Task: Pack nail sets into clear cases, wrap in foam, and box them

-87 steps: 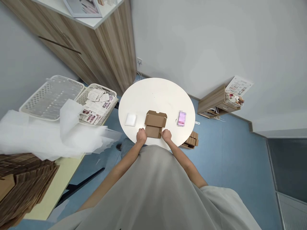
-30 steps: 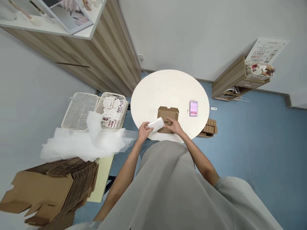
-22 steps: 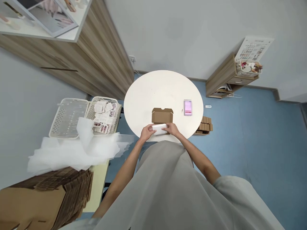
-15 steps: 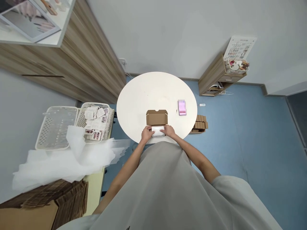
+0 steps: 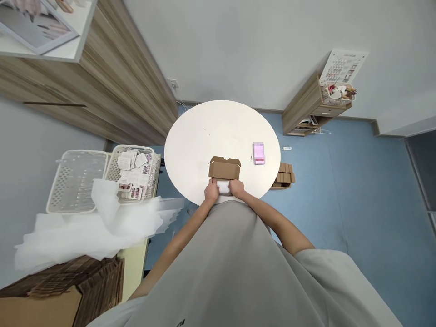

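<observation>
On the near edge of the round white table [image 5: 223, 131] is a small brown cardboard box [image 5: 225, 169], its lid raised and tilted away from me. A white wrapped bundle [image 5: 223, 186] lies in the box's near part, between my hands. My left hand [image 5: 211, 192] is closed at the box's left side, by the lid's hinge. At the right side, my right hand [image 5: 237, 188] is closed in the same way. Fingertips of both are partly hidden. Farther right on the table lies a pink-and-white packet [image 5: 259, 153], blurred out.
To my left, white baskets [image 5: 108, 181] stand beside a heap of white foam sheets [image 5: 102, 227] and stacked flat cardboard [image 5: 98, 286]. Small brown boxes [image 5: 284, 175] sit in a container on the floor at right. A wooden cabinet [image 5: 303, 109] stands by the wall.
My hands have shifted from pinching the white bundle's ends to closing at the box's sides. The raised lid has turned slightly and sits a little farther right in view.
</observation>
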Motion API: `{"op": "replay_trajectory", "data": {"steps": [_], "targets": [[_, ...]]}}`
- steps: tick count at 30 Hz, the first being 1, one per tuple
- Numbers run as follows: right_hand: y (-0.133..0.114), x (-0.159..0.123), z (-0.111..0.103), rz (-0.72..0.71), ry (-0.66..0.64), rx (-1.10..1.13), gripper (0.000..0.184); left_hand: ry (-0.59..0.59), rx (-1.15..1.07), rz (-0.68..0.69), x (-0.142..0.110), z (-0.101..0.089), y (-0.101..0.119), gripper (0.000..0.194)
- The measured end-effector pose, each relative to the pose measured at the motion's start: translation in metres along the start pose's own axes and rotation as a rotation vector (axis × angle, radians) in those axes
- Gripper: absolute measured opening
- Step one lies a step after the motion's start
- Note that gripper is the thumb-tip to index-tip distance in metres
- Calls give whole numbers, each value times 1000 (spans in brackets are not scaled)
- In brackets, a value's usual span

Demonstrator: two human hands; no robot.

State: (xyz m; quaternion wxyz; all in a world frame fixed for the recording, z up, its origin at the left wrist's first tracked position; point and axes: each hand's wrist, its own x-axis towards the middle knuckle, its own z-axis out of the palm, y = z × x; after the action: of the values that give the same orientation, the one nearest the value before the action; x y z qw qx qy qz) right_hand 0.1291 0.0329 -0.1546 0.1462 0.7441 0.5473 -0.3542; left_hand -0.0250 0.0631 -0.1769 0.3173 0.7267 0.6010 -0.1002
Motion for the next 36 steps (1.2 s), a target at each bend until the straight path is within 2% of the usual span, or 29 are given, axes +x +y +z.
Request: {"op": "replay_trajectory", "data": {"steps": [3, 5, 7, 9, 11, 13, 16, 19, 23, 28, 31, 36], "targets": [[-2, 0, 0, -26, 22, -16, 25, -40, 40, 2, 0, -3, 5, 33], [-1, -1, -3, -34, 49, -16, 23, -21, 29, 13, -2, -4, 4, 31], [5, -4, -8, -38, 81, -8, 24, 65, -34, 19, -3, -5, -1, 32], [16, -10, -15, -22, 159, 53, 33, 197, -156, 4, -3, -9, -9, 38], [30, -17, -21, 31, 294, 189, 42, 315, -314, -17, 3, -17, -17, 47], [43, -22, -26, 105, 437, 367, 43, 372, -467, -28, 16, -28, -22, 59], [56, -19, -31, 158, 497, 608, 51, 296, -638, -54, 41, -48, -19, 77], [55, -7, -34, 138, 398, 777, 61, 134, -713, -63, 60, -62, -10, 84], [47, 10, -40, 55, 330, 863, 56, 22, -753, -46, 66, -70, -1, 89], [42, 21, -51, 1, 373, 836, 51, 63, -809, 7, 59, -76, 2, 90], [41, 22, -61, -52, 427, 783, 52, 89, -831, 71, 56, -82, 2, 83], [40, 14, -70, -102, 454, 611, 41, 90, -803, 142, 49, -84, 1, 71]]}}
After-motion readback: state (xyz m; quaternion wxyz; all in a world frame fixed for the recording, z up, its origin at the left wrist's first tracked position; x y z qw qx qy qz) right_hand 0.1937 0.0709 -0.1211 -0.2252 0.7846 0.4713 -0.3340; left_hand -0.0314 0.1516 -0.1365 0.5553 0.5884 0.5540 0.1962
